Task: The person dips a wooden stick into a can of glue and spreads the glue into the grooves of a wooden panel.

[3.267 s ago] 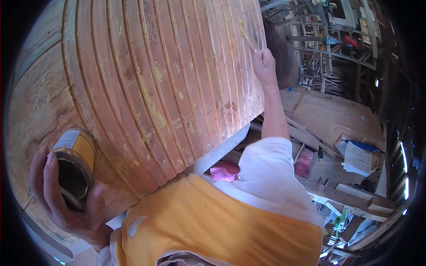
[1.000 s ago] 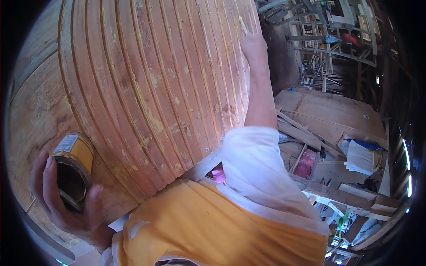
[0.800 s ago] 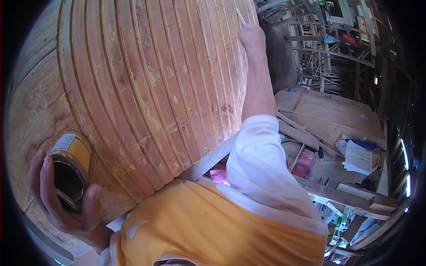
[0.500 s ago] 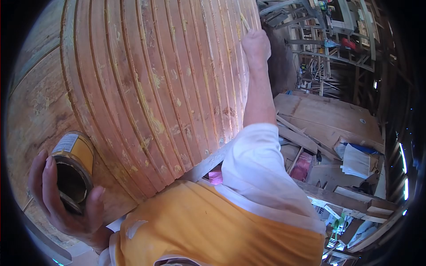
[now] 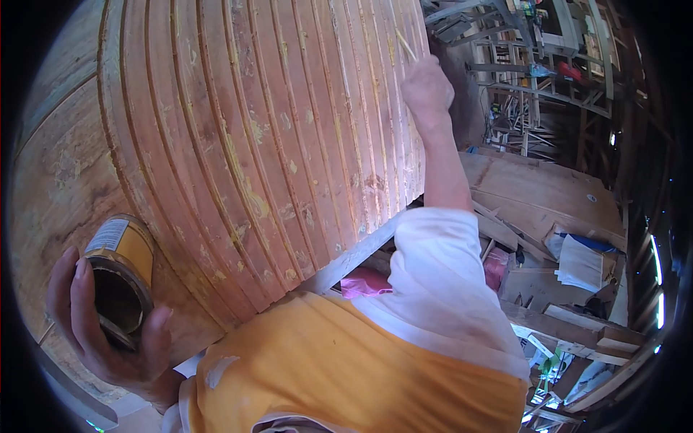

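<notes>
My left hand (image 5: 108, 346) is curled round the open end of a yellow can (image 5: 130, 252), thumb on one side and fingers on the other. The can has a pale label and a dark inside; its contents are hard to make out. A thin, pale yellow stick (image 5: 405, 45) juts from my right hand (image 5: 428, 86), which is closed in a fist. That hand is over the right edge of a grooved wooden panel (image 5: 267, 144). Yellowish smears mark the panel's slats and grooves. The tip of the stick lies near one groove; whether it touches is unclear.
A plain wooden board (image 5: 65, 166) lies under the can. To the right are a large sheet of plywood (image 5: 541, 187), loose papers (image 5: 580, 263) and a pink plastic bag (image 5: 361, 283). Stacked timber frames (image 5: 520, 72) fill the far right.
My right hand and forearm have shifted right and slightly toward me, with the stick now showing more clearly. My left hand and the can have hardly moved.
</notes>
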Action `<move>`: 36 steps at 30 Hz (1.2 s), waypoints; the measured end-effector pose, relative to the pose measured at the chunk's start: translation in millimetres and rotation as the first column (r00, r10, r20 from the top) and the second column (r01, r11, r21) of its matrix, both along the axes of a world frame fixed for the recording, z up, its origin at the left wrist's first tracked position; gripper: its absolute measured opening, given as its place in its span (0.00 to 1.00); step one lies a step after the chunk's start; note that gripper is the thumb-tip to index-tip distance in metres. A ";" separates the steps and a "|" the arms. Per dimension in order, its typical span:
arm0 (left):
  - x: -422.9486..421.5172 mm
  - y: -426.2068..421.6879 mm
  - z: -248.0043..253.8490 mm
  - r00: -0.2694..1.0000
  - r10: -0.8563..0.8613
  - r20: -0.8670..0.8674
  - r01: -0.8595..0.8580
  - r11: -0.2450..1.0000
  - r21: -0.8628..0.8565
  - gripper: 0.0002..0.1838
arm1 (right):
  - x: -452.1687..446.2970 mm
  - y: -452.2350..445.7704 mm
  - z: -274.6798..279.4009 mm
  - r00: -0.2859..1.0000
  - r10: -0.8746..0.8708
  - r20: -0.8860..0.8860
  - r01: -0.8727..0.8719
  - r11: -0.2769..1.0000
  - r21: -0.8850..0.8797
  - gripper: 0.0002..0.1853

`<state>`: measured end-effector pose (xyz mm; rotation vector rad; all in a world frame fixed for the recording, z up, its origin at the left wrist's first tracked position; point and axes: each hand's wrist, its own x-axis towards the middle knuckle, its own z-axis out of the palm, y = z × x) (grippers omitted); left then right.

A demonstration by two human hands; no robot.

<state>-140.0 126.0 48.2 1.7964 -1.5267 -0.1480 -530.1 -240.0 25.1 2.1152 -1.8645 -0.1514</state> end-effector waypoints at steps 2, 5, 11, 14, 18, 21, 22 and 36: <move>0.1 -0.2 1.6 1.000 -0.001 0.003 0.001 1.000 0.010 0.39 | -5.5 18.2 2.1 0.997 -0.048 -0.056 0.049 0.999 0.016 0.13; -0.2 -1.4 0.2 1.000 0.017 0.012 -0.017 1.000 0.000 0.41 | -9.7 13.9 -3.2 0.996 -0.010 -0.086 0.007 1.000 -0.029 0.13; -1.7 -1.2 -1.0 0.999 0.022 0.026 -0.022 1.000 -0.011 0.41 | 10.8 -28.6 1.9 0.992 0.091 -0.083 -0.092 0.996 -0.008 0.14; 1.4 -0.2 -0.2 1.000 -0.019 0.007 0.019 1.000 -0.010 0.38 | -2.2 -8.3 6.0 0.983 0.044 -0.181 -0.037 0.998 0.043 0.15; 1.8 -0.2 -0.1 1.000 -0.013 0.007 0.013 1.000 -0.013 0.38 | -5.5 -3.8 2.6 0.985 0.010 -0.172 -0.002 0.999 0.041 0.16; -0.2 -1.0 -0.9 1.000 -0.008 0.024 0.008 1.000 -0.015 0.38 | 2.2 -33.2 -5.7 0.999 0.052 -0.016 -0.052 0.999 0.002 0.16; -0.7 -0.8 -0.8 1.000 -0.007 0.029 0.007 1.000 -0.012 0.38 | 3.8 -39.3 -8.6 0.998 0.068 0.018 -0.067 0.998 -0.018 0.14; -0.9 0.7 -3.1 1.000 0.001 0.019 0.000 1.000 -0.021 0.38 | -31.4 -58.2 -25.0 0.440 -0.182 0.879 -0.152 0.950 0.272 0.14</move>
